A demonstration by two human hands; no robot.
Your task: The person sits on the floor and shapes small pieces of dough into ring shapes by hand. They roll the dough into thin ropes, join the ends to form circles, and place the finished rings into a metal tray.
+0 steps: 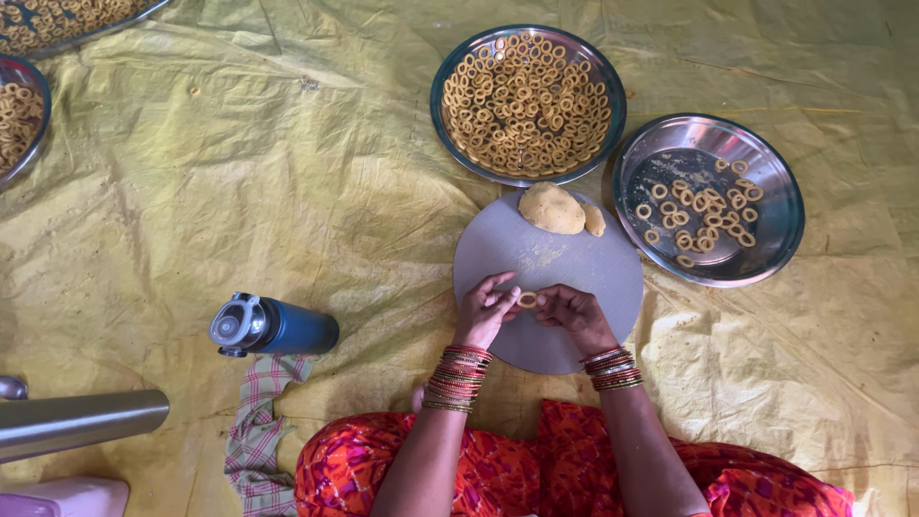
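My left hand [485,311] and my right hand [572,314] meet over a round grey board [584,258], and together their fingertips pinch a small dough ring [527,300]. A lump of yellow dough [551,208] and a smaller piece [594,220] lie at the board's far edge. Beyond the board stands a steel plate [442,120] heaped with several finished rings. To its right, a second steel plate [777,225] holds fewer rings. Both wrists wear stacked bangles.
A yellow plastic sheet [287,172] covers the floor. A blue flask [273,327] lies on its side at the left, by a checked cloth [257,431]. Two more ring-filled plates [19,115] sit at the top left. A metal cylinder [77,421] juts in at the lower left.
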